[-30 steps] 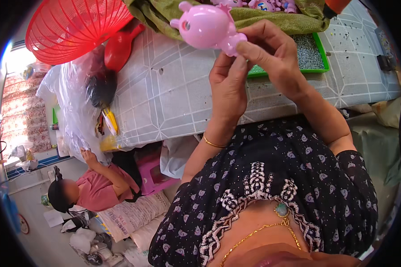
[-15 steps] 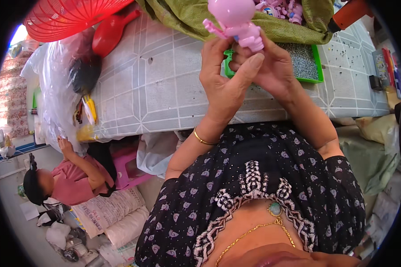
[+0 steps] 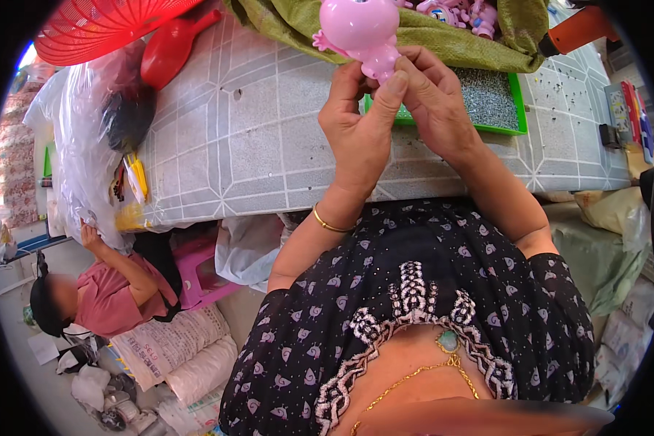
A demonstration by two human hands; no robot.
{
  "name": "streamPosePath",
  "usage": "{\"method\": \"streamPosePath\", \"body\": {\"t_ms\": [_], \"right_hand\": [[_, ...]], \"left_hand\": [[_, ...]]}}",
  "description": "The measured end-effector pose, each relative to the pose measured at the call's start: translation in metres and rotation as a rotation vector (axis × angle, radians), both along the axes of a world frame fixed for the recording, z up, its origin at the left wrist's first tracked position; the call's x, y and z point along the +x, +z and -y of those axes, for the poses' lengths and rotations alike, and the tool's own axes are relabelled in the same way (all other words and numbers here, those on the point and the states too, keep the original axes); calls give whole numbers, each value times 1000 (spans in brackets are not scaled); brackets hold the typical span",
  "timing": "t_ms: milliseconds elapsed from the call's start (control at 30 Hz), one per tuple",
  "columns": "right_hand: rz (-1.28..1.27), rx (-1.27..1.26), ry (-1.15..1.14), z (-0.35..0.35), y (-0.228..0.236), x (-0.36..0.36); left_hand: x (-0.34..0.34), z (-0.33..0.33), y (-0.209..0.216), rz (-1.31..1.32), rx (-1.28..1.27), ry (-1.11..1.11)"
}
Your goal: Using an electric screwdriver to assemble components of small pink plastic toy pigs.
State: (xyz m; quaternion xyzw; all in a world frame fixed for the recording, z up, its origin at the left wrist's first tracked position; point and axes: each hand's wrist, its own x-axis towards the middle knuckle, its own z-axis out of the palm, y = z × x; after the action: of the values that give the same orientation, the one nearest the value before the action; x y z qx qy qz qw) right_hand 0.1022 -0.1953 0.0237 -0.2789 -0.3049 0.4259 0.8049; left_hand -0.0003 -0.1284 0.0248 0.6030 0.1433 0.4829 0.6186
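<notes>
A glossy pink toy figure (image 3: 360, 29) with a large round head is held up over the table, its head cut by the top edge of the view. My left hand (image 3: 360, 120) grips its lower body from the left, thumb pressed up against it. From the right, my right hand (image 3: 437, 102) pinches the same lower part between thumb and fingers. The fingers cover the figure's legs. Behind my hands lies a green tray (image 3: 522, 109) filled with small grey grains.
An olive woven sack (image 3: 443, 45) with several pink figures stands beyond the tray. At left are a red mesh basket (image 3: 109, 29), a red scoop (image 3: 171, 54) and clear plastic bags (image 3: 80, 138). An orange-handled tool (image 3: 581, 30) lies far right. A co-worker (image 3: 116, 291) sits at the left.
The pink figure has turned in my hands and shifted slightly left. My right hand has rolled over, its fingers now closing on the figure's lower body. The co-worker appears slightly further left.
</notes>
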Motion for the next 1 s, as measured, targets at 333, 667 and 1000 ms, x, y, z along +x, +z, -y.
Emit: {"method": "streamPosePath", "body": {"t_ms": [333,667,1000], "right_hand": [[654,-390,-434,13,16,-6],[730,150,-1200,70,36,46],[558,-173,-975,103,66,177]], "left_hand": [[-6,-2,0,-148,-188,-62],[-42,-35,-25,2,-344,-199],[-52,-31,-47,21,-547,-342]]}}
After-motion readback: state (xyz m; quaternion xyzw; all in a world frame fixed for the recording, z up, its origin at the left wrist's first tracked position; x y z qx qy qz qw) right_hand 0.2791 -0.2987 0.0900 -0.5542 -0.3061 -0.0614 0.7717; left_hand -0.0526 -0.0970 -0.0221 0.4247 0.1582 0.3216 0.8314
